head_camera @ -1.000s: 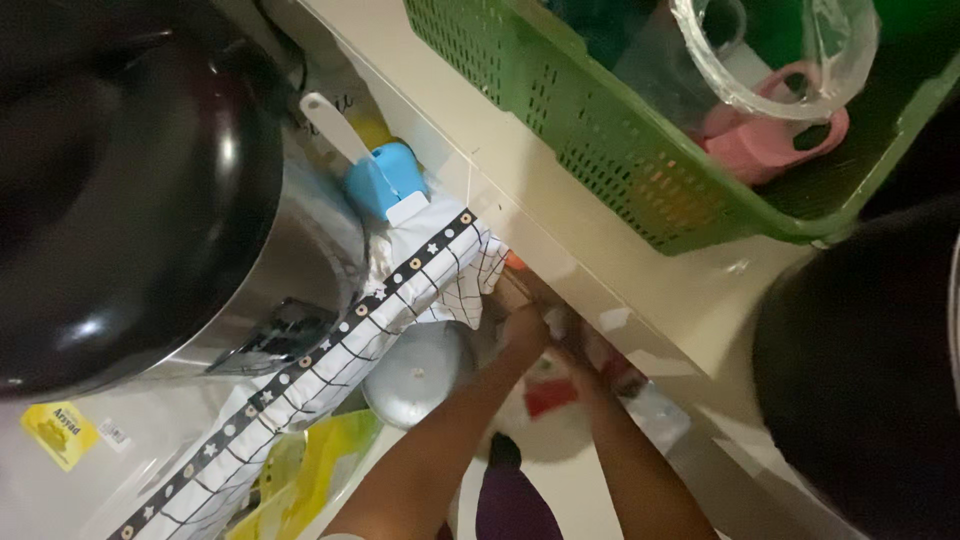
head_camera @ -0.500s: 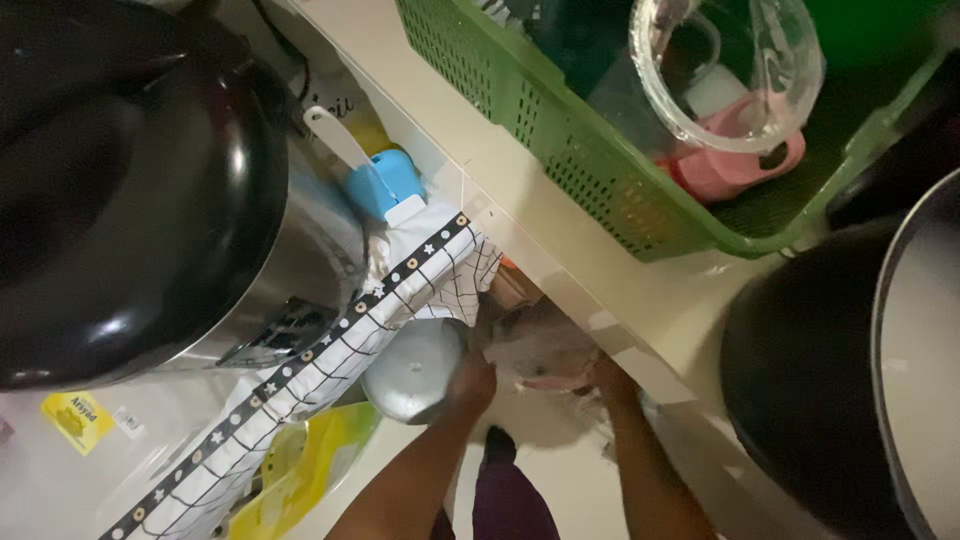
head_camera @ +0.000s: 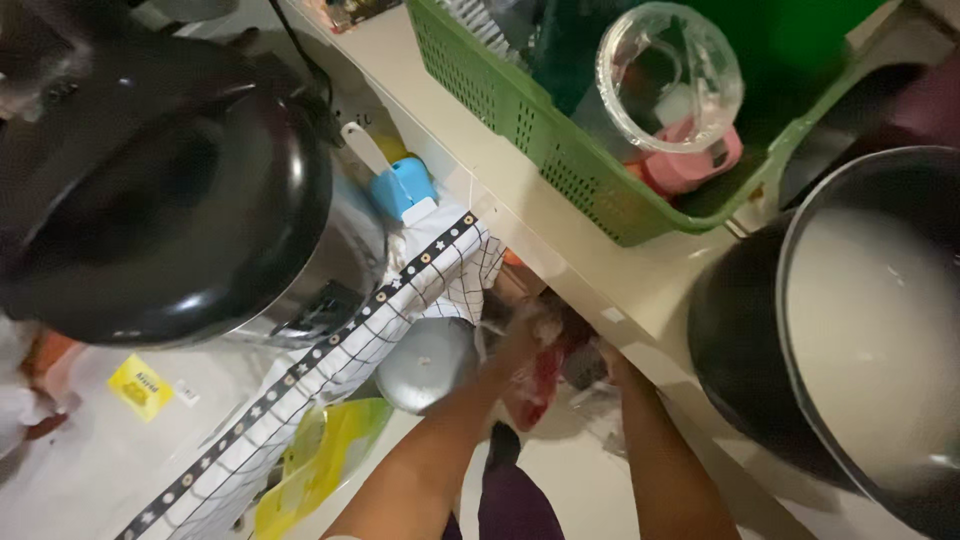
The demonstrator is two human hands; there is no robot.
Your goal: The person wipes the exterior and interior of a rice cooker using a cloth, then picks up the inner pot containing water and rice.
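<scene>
Head view is looking down past a counter edge (head_camera: 600, 270), and both arms are reaching under it toward the centre of the frame. The left hand (head_camera: 520, 345) is now closing around a crinkled clear bag (head_camera: 535, 375) with something red inside, just right of a grey lid (head_camera: 428, 362); half a second ago that hand was lower and nearer the lid, so it has been moving up and in onto the bag. The right hand (head_camera: 612, 362) is mostly hiding under the counter lip, touching or near the bag's right side, and I cannot tell whether its fingers are curling shut or lying open. The bag is sitting in the shadowed space under the counter, at centre frame, between the two hands. A checked cloth (head_camera: 400, 310) with a dark starred border is hanging from centre toward the lower left, with a black pot lid (head_camera: 160, 200) filling the upper left. A green basket (head_camera: 560, 130) holding a clear jug (head_camera: 668, 75) is standing at the upper middle, and a large dark pot (head_camera: 850, 330) is filling the right side. The view has been drifting, bringing more of that pot into frame
</scene>
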